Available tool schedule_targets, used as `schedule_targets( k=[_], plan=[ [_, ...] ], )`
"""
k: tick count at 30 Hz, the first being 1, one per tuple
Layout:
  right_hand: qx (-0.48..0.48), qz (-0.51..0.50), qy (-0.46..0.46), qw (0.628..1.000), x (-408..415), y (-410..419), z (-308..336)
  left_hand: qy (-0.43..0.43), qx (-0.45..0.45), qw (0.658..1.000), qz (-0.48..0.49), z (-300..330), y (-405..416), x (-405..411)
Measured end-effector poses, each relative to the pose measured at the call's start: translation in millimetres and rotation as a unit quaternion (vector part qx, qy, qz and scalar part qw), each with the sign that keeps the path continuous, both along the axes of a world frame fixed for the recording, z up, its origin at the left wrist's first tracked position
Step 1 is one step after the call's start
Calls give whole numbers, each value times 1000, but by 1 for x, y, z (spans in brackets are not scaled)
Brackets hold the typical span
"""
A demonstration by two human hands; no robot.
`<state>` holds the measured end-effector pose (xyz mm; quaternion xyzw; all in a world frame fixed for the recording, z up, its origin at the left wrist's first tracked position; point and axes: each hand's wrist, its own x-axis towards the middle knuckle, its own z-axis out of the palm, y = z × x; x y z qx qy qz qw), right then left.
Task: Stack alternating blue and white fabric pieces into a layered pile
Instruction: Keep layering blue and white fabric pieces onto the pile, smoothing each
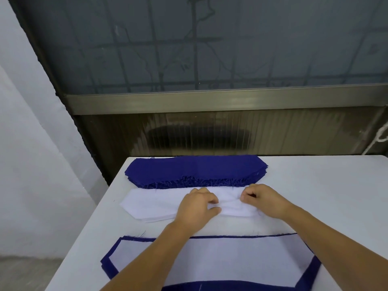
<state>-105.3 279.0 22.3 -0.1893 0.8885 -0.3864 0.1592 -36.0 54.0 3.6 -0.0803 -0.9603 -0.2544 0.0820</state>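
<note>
A stack of blue fabric pieces (195, 170) with frayed edges lies at the far side of the table. Just in front of it sits a stack of white fabric pieces (151, 204). My left hand (197, 206) and my right hand (260, 199) are both on the white stack, fingers curled, pinching its top white piece, which bunches between them. Nearest to me lies the layered pile (220, 259), a white piece on top with a blue border showing around it. My forearms cross over that pile.
The white table (327, 196) has bare surface to the right of the stacks. Its left edge (88, 229) drops off beside a white wall. A dark window and metal sill stand behind the table's far edge.
</note>
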Motion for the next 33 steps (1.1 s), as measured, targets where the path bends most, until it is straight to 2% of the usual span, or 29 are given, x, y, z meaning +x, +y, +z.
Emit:
schedule_targets(
  k=[5,12,20,23,26,29,33],
  plan=[
    [26,-2,-32,999,-7,-3,8,-23,40,999,12,4,2,-1],
    [70,12,70,995,-1,-6,8,-66,24,997,38,13,8,-6],
    [148,6,188,971,6,-11,4,-26,-1,997,68,8,15,-14],
    [123,17,220,968,15,-16,1,2,-17,997,71,6,16,-15],
    [171,39,245,954,20,-22,-3,33,-38,997,61,3,11,-12],
    [191,16,260,946,17,-15,-6,49,-58,995,70,-2,-16,-2],
    [176,17,263,949,16,-1,-9,50,-91,986,129,-2,-79,21]
  ],
)
